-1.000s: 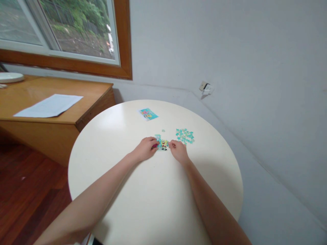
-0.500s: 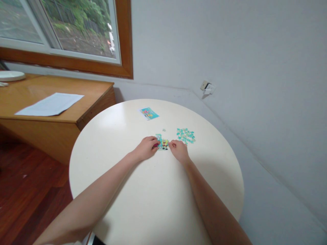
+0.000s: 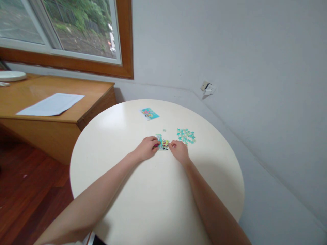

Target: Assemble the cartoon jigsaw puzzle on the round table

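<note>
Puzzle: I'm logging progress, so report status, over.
Left hand on left side of puzzle; right hand at its right edge, grip unclear. Puzzle part-built, flat on table. Pile to the right, one piece beyond; neither blocking.

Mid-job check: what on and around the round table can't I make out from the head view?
All in the head view:
Puzzle section: left part covered by the left hand.
Right hand: its curled shape hides whether it holds anything.
Loose pieces: too small to read their prints.
White sheet: any writing is too small and faint.
White round object: cut off by the left picture edge.
</note>
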### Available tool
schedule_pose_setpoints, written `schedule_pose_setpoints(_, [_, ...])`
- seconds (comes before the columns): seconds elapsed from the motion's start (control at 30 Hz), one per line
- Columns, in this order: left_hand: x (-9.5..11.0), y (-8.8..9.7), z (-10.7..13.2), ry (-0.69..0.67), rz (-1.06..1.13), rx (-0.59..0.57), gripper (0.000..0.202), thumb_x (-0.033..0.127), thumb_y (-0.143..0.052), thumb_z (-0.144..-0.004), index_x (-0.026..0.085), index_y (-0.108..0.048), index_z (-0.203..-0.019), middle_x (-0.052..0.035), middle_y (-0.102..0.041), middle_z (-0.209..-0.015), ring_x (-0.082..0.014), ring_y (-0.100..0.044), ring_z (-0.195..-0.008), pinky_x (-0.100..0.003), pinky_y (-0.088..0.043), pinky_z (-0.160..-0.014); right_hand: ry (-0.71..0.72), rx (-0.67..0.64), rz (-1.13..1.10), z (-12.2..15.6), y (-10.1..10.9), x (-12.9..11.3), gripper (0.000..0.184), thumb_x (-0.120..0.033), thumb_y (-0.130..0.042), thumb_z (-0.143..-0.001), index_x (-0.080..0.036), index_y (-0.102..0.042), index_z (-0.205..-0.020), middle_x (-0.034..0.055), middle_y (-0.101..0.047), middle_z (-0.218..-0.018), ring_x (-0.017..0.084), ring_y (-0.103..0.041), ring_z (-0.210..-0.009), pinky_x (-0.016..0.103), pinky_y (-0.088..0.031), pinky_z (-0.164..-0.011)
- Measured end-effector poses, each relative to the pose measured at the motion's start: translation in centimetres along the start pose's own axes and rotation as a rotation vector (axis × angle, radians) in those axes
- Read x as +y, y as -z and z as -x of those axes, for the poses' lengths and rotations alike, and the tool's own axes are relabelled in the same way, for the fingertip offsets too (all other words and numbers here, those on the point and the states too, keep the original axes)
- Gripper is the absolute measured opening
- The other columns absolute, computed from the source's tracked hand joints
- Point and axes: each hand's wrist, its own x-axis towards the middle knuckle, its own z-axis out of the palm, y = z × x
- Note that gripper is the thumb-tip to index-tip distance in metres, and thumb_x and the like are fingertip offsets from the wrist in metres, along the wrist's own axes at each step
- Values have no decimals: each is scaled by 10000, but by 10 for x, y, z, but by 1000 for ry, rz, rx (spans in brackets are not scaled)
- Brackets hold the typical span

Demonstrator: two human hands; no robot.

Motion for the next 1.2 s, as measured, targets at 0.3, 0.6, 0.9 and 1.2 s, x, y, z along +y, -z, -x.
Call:
schedule_pose_setpoints(0.3, [-2, -1, 0, 18, 67, 22, 233, 167, -569, -798, 170, -666, -1009, -96, -660, -1067, -203, -615, -987, -325, -476, -915, 4, 31, -63, 0, -4, 5, 325, -324, -476, -827, -193, -503, -532, -27, -506, -543, 117, -424, -583, 235, -258, -606])
schedule_pose_setpoints(0.6, [-15, 28, 0, 214, 53, 17, 205, 193, -487, -844, 161, -677, -913, -73, -683, -934, -174, -626, -838, -277, -478, -788, 39, 59, -98, 0, -5, 8, 356, -340, -440, -835, -199, -469, -510, -30, -473, -514, 120, -413, -564, 236, -262, -581])
schedule_pose_setpoints(0.9, [-34, 59, 7, 360, 37, -158, 174, 247, -529, -814, 152, -673, -831, -45, -695, -811, -141, -597, -697, -217, -415, -614, 37, 50, -98, 1, -5, 8, 360, -351, -439, -834, -197, -451, -509, -35, -463, -510, 115, -411, -549, 237, -258, -583])
schedule_pose_setpoints(1.2, [-27, 47, 9, 304, -24, -281, 192, 195, -630, -701, 175, -692, -881, -64, -688, -924, -173, -611, -790, -233, -432, -655, 69, 90, -107, -1, -11, 12, 363, -347, -440, -826, -199, -431, -495, -32, -464, -505, 114, -386, -525, 241, -263, -568])
